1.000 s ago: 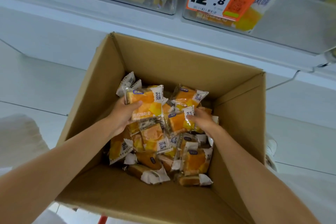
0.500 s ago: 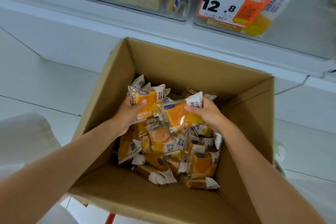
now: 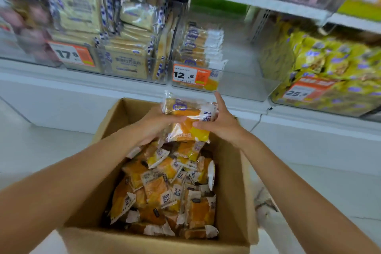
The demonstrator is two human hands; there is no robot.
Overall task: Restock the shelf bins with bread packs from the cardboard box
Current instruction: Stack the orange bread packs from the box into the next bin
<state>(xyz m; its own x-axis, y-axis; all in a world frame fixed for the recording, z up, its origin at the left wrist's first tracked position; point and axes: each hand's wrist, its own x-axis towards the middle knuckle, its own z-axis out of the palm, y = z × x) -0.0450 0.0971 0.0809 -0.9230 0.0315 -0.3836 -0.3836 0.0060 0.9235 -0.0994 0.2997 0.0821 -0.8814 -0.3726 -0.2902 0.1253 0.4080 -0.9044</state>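
Above the open cardboard box point(image 3: 233, 181), just short of the shelf edge point(image 3: 123, 90): holds a bread pack point(image 3: 185, 115) between both hands, clear of the heap below. Looks like more than one pack pressed together; cannot tell the count.

Left hand point(image 3: 156, 123) curled round the pack's left side, thumb across the front. Right hand point(image 3: 220, 123) half spread, thumb pressing the orange face, forefinger stretched up past the white end of the wrapper.

Step in hand, by the look of it: carrying from box to bin. Likely target is the clear bin point(image 3: 243, 84) with the 12.8 price tag point(image 3: 190, 74), where stocked packs point(image 3: 202, 45) of the same make stand in a row at the left and bare space shows at the right.

Next move calls for raising the pack over the bin's front wall, turning it on edge to match the row, and sliding it in beside the others without knocking them over.

Wrapper: thin, glossy film, crinkled at the sealed ends, slippery and easily crushed; soft, squarish loaf inside. Loose packs point(image 3: 165, 187) lie jumbled at all angles in the box, plenty left. Box of plain brown corrugated board, flaps open. Bin of hard transparent plastic, smooth and straight-walled. Neighbouring bins hold pale toast packs point(image 3: 123, 47) and yellow bags point(image 3: 329, 62), blurred.
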